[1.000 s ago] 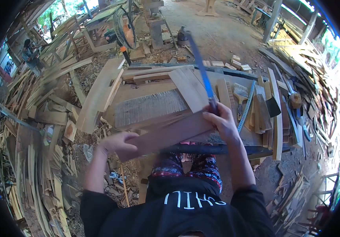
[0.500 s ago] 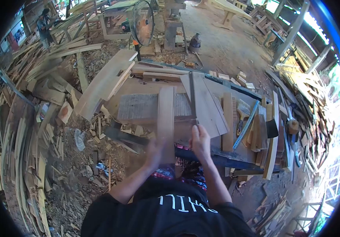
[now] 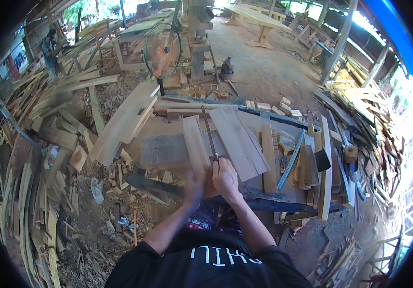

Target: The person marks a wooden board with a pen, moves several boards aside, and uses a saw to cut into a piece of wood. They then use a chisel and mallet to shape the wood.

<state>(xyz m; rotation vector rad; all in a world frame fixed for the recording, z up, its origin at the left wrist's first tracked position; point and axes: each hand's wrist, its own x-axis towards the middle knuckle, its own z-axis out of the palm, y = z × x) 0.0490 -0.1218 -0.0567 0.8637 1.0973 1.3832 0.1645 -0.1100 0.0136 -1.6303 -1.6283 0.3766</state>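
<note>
My right hand (image 3: 225, 178) is closed round the near end of a long thin dark tool (image 3: 209, 132), which points away from me. Just left of it, my left hand (image 3: 193, 188) is smeared by motion at the near end of a narrow board (image 3: 196, 144); its fingers cannot be made out. That board lies tilted across a thick grey wood block (image 3: 163, 150). Wide flat boards (image 3: 239, 141) rest right of the tool.
A fan (image 3: 163, 50) stands beyond the bench. At the right lie a brush (image 3: 285, 146), a blue measuring strip (image 3: 291, 161), a mallet (image 3: 351, 154) and wood pieces. Scrap wood lines both sides. A person (image 3: 49, 54) stands far left.
The narrow board has tilted, its far end now further left. My right hand and the dark tool have moved left and nearer to me. The whole view has shifted slightly.
</note>
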